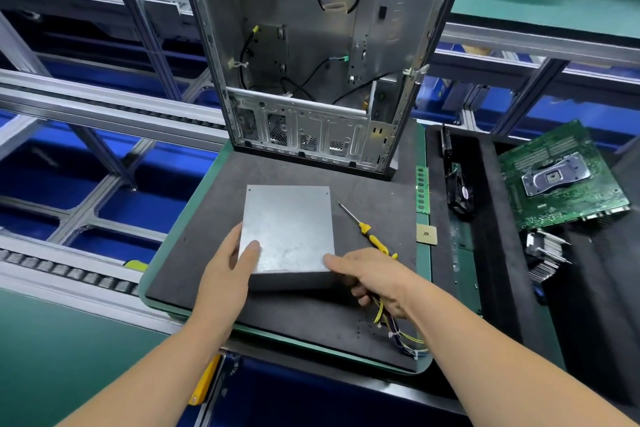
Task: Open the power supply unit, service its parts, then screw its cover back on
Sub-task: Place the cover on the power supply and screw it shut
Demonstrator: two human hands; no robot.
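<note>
Head view looks down on a grey foam mat (207, 218) laid over a green-edged counter (424, 362) at the middle of the frame. On the mat, at centre, lies the power supply unit (289, 229), a plain grey metal box with its cover on and small screw holes at its far corners. Its left near edge is gripped by the left hand (228, 262), thumb lying on the top face and fingers curled round the side. At the near right corner the right hand (372, 276) holds the box too, thumb on top and fingers curled below against the near face. A bundle of yellow and dark cables (398, 333) trails from under that hand toward the lower right of the mat. Just right of the box a yellow-handled screwdriver (369, 234) lies on the mat, apart from the box. Beyond the box, in the upper middle, an empty computer case (311, 45) stands upright with its open side toward the camera. Farther right, a green motherboard (561, 177) rests in a black tray (491, 253), with a small fan (462, 194) standing beside it.
</note>
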